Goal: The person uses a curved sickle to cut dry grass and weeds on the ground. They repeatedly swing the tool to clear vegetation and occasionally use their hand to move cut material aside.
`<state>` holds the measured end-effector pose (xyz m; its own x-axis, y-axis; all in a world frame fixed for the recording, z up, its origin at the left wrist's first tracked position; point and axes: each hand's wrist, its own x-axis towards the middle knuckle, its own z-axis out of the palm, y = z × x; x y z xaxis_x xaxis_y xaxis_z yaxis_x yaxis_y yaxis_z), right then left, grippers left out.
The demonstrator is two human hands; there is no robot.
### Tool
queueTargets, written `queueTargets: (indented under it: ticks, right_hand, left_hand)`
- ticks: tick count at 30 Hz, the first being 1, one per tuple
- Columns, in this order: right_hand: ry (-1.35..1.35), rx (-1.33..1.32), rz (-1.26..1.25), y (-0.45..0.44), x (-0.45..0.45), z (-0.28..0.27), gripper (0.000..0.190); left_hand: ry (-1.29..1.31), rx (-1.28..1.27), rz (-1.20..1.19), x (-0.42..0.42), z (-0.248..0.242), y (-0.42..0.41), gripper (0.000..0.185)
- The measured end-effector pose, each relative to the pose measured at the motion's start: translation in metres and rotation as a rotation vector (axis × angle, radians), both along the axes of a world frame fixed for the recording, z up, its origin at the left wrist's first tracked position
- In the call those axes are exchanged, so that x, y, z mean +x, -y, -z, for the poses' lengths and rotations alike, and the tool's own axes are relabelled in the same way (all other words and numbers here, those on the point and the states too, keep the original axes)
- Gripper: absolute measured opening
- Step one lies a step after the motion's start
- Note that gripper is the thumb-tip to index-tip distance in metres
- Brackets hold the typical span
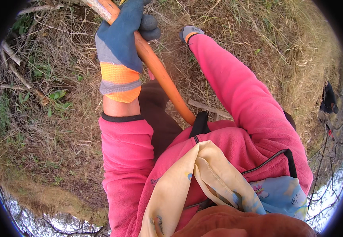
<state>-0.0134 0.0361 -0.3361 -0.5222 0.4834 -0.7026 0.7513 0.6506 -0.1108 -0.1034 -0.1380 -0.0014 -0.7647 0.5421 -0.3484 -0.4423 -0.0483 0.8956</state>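
My left hand (120, 38), in a blue-coated work glove with a grey and orange knit cuff, is wrapped around an orange-painted handle (162, 71). From my waist the handle slants to the top left, where the paint gives way to a pale, worn stretch. Its far end lies beyond the picture's edge. My right hand (191, 32) reaches forward over dry grass in a similar grey and orange glove. The fingers of that hand are turned away, and what they may hold is hidden.
Dry grass (266, 44) and bare soil cover the ground. Broken branches (17, 74) lie at the left among green weeds (59, 99). A flat wood piece (210, 109) rests near my body. Dark cloth or footwear (329, 99) lies at the far right.
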Motion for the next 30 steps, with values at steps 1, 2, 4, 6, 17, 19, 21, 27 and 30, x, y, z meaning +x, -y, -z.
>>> queueTargets:
  ticks: [1, 2, 4, 6, 17, 19, 21, 27, 30]
  right_hand:
    - [0.002, -0.046, -0.008, 0.005, -0.003, 0.001, 0.032]
    - [-0.002, -0.077, -0.013, 0.012, -0.002, 0.000, 0.031]
    - [0.065, -0.066, -0.304, 0.021, -0.007, -0.004, 0.030]
    - [0.075, -0.133, -0.179, 0.024, -0.012, -0.011, 0.039]
    - [-0.065, -0.148, -0.017, -0.003, 0.065, -0.019, 0.032]
    - [0.083, -0.159, 0.081, -0.024, 0.100, -0.028, 0.029]
    - [0.032, -0.136, 0.067, -0.055, 0.148, -0.052, 0.030]
    - [0.207, -0.011, 0.461, -0.165, 0.355, -0.159, 0.032]
    - [0.181, -0.044, 0.657, -0.228, 0.516, -0.198, 0.025]
  left_hand:
    - [0.005, -0.009, -0.006, 0.000, 0.001, 0.000, 0.030]
    - [0.009, -0.017, -0.012, 0.000, 0.001, 0.001, 0.030]
    - [0.009, -0.008, -0.019, 0.000, 0.003, 0.001, 0.030]
    - [0.013, -0.008, -0.026, -0.002, 0.004, 0.000, 0.030]
    - [0.107, -0.053, -0.076, 0.003, -0.015, -0.012, 0.032]
    - [0.096, 0.015, -0.047, 0.003, -0.014, -0.014, 0.032]
    - [0.091, 0.084, -0.014, 0.002, -0.011, -0.015, 0.031]
    - [0.154, 0.170, 0.051, -0.005, 0.018, -0.015, 0.030]
    - [0.169, 0.308, 0.230, -0.022, 0.028, -0.021, 0.047]
